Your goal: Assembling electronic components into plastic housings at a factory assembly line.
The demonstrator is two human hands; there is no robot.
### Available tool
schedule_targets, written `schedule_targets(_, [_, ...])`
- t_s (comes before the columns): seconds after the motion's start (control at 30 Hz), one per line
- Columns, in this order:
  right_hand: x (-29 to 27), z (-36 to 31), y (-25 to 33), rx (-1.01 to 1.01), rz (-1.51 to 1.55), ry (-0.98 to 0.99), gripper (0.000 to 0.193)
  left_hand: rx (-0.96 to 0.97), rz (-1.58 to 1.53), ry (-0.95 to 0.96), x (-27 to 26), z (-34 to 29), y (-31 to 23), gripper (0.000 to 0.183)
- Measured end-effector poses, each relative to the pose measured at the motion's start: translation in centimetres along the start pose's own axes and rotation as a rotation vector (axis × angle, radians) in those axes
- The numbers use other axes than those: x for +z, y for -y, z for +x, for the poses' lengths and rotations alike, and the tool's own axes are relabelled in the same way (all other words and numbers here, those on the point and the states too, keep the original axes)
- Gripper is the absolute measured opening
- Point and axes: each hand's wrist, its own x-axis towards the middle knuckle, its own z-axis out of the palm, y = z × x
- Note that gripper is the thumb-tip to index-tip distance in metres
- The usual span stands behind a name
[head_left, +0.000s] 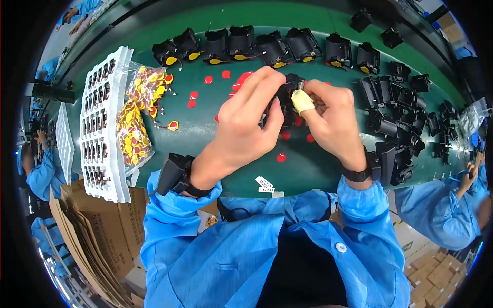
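Observation:
My left hand (245, 115) is closed around the left side of a black plastic housing (294, 81) above the middle of the green table. Closed on the housing's right side, my right hand (331, 115) wears a yellow finger cot (302, 101) on its thumb, which presses near the top. Both hands cover most of the piece, so its inside is hidden. Several red discs (281, 157) lie scattered on the table around and under my hands. Beyond them stands a row of similar black housings (216, 43), many with a round yellow part at the base.
Left of my hands, clear bags (134, 136) hold yellow-and-red round parts with wires. A white tray (114, 174) with small parts stands beyond them. More black housings (382, 123) crowd the right side. White labels (265, 184) lie at the near edge. Co-workers sit on both sides.

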Motion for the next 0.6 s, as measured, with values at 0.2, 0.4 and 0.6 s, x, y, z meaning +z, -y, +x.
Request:
schedule_targets(0.2, [0.2, -0.1, -0.5, 0.015, 0.023, -0.001, 0.02, 0.121, 0.076, -0.037, 0.3, -0.2, 0.2, 0.036])
schedule_targets(0.4, [-0.4, -0.1, -0.1, 0.11, 0.3, 0.121, 0.02, 0.112, 0.118, -0.075, 0.1, -0.1, 0.7, 0.03])
schedule_targets(0.6, [0.0, -0.5, 0.7, 0.162, 0.418, 0.121, 0.022, 0.075, 0.221, -0.11, 0.2, -0.3, 0.0, 0.026])
